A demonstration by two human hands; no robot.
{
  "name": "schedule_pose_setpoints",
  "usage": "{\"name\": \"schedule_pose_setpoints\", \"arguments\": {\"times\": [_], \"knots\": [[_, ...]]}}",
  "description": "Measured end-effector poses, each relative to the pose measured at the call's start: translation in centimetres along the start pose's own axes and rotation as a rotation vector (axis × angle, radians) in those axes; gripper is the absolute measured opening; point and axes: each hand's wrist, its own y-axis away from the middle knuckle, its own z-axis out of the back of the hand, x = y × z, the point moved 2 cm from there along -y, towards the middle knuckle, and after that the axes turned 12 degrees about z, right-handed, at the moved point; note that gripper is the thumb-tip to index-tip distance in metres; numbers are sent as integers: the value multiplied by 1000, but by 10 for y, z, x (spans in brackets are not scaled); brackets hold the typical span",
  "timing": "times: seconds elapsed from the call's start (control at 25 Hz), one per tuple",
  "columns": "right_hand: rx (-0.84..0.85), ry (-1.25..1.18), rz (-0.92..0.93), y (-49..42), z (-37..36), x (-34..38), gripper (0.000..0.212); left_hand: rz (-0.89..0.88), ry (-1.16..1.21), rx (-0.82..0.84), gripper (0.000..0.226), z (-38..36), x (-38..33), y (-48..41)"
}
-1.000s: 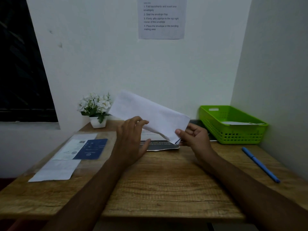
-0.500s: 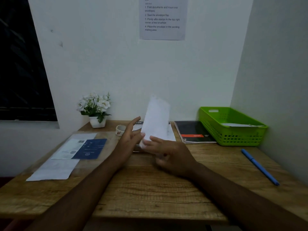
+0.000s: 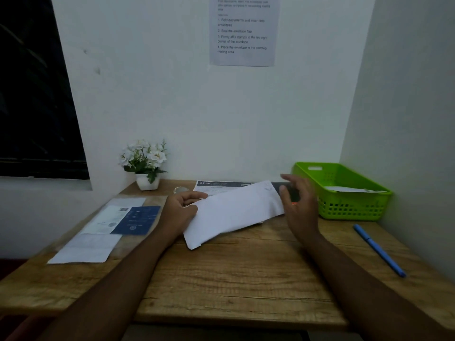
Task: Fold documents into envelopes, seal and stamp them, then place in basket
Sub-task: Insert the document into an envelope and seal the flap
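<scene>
Head view, white envelope [image 3: 236, 212] long axis near-left to far-right, left hand [image 3: 179, 210] gripping, right hand [image 3: 299, 205] loose beside.

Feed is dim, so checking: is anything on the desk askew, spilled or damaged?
Nothing spilled or torn. The envelope, held by the left hand, sits slanted, its near corner slightly curled; the right hand is open beside it.

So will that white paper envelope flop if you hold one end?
Probably only a little: the white paper envelope looks nearly flat with the left hand gripping one end. Likely light, being thin, and easy to crease.
</scene>
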Motion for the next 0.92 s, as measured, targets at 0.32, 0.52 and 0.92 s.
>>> {"name": "schedule_pose_setpoints", "arguments": {"times": [0.32,0.52,0.92], "knots": [[205,-415,-527,2,13,-22,29,-107,-142,-53,47,8,7,-7],[524,-315,-393,7,9,-29,18,-199,-315,-27,40,12,10,-9],[511,-199,-391,7,21,-40,44,-324,-503,183,47,7,11,-5]]}}
